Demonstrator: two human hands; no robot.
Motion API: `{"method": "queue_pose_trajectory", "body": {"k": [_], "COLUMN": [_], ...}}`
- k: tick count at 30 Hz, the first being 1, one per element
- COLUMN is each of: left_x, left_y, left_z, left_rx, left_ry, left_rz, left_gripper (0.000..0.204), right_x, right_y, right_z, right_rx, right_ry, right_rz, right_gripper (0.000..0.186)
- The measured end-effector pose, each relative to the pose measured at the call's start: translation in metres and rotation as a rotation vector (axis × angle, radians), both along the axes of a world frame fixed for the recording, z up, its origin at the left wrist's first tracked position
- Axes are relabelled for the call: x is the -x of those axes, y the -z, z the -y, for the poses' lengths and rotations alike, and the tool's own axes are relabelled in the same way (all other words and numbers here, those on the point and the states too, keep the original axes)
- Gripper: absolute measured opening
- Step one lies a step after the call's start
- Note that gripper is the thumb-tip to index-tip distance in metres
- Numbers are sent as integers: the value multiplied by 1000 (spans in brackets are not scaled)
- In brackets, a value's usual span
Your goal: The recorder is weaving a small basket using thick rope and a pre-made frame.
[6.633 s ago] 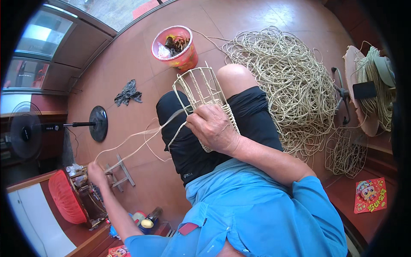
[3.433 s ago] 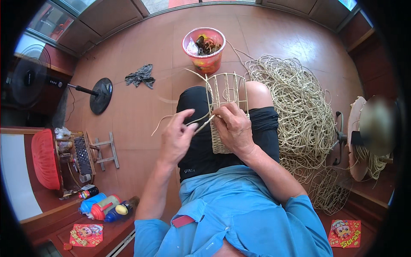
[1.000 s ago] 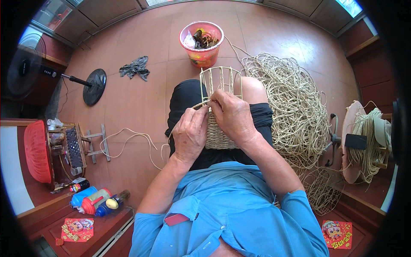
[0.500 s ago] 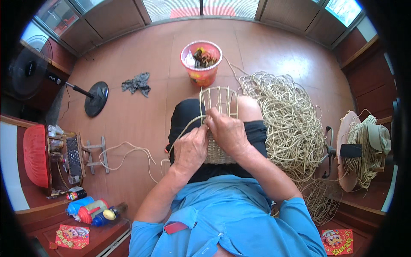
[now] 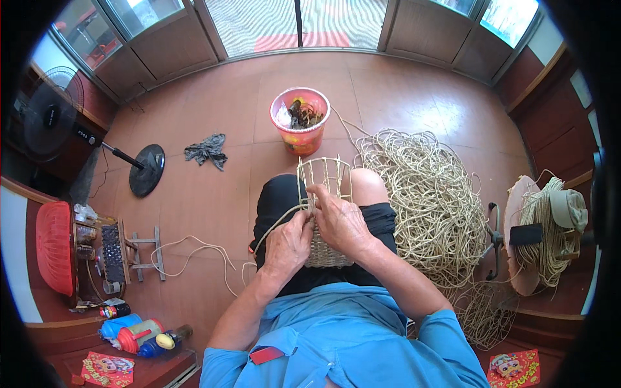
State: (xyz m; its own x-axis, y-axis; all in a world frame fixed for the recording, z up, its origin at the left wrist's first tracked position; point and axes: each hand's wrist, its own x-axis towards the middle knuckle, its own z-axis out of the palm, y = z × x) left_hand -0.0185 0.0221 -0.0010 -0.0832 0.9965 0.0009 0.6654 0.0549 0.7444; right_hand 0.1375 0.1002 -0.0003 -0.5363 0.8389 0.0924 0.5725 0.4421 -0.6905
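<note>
A partly woven basket [image 5: 328, 251] of pale cord lies across my lap, its closely woven end toward my body and its open ribs [image 5: 330, 169] toward my knees. My left hand [image 5: 288, 242] is closed at the basket's left edge, pinching a pale cord [image 5: 275, 226] that loops out to the left. Against that same edge, my right hand [image 5: 341, 223] is closed on the basket, its index finger stretched along the frame. Both sets of fingertips meet where the weave ends; the thumb of the right hand is hidden.
Ahead stands a red bucket [image 5: 301, 139] with scraps inside. A large heap of cord [image 5: 433, 207] lies on the floor at right, beside a round stand [image 5: 522, 265] bearing coiled cord. To the left are a black fan [image 5: 147, 169], a dark crumpled rag [image 5: 207, 152] and a small stool [image 5: 147, 255].
The whole view has shifted, so the room and lap appear lower. My right index finger now reaches straighter along the frame; both hands stay at the same edge of the basket.
</note>
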Motion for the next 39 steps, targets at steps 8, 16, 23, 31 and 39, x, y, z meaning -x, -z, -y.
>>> {"method": "queue_pose_trajectory", "body": {"k": [8, 16, 23, 31, 39], "left_x": [-2, 2, -7, -25, -37], "left_y": [5, 5, -3, 6, 8], "left_z": [4, 1, 0, -29, -39], "left_rx": [-65, -2, -216, -427, -343], "left_ry": [-49, -33, -37, 137, 13], "left_rz": [14, 22, -154, -136, -153], "left_gripper": [27, 29, 21, 9, 9], "right_x": [-5, -19, -66, -141, -151], "right_y": [12, 13, 6, -17, -24], "right_z": [21, 13, 2, -42, -23], "right_rx": [-47, 704, 899, 535, 288], "right_ry": [119, 254, 245, 488, 438], "right_rz": [-198, -825, -909, -963, -832], "right_gripper": [44, 29, 22, 16, 24]}}
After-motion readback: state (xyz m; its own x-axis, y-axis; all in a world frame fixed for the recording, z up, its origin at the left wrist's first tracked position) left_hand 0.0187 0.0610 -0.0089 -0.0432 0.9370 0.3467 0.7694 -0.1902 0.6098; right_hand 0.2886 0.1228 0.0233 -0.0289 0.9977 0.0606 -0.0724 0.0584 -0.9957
